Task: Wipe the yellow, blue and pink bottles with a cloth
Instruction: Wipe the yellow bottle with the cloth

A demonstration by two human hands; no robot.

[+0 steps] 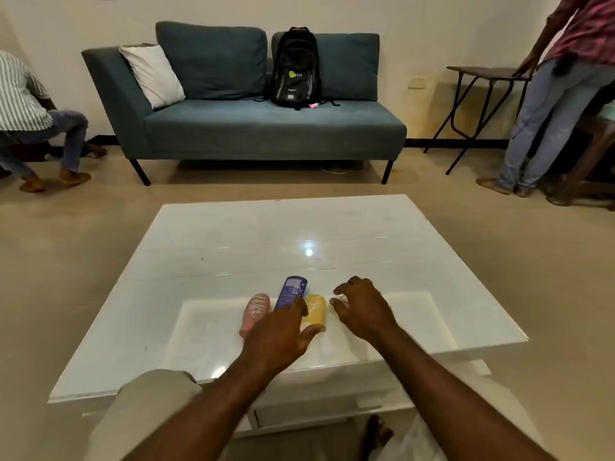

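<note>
Three bottles lie side by side on the white glossy table, near its front edge: a pink bottle at the left, a blue bottle in the middle and a yellow bottle at the right. My left hand reaches over the near ends of the blue and yellow bottles, fingers spread, thumb by the yellow bottle's cap. My right hand hovers just right of the yellow bottle with curled, parted fingers and holds nothing. No cloth is in view.
A blue sofa with a black backpack and a white cushion stands beyond the table. One person sits at the far left; another stands at the far right beside a folding table. My knee and foot show below the table.
</note>
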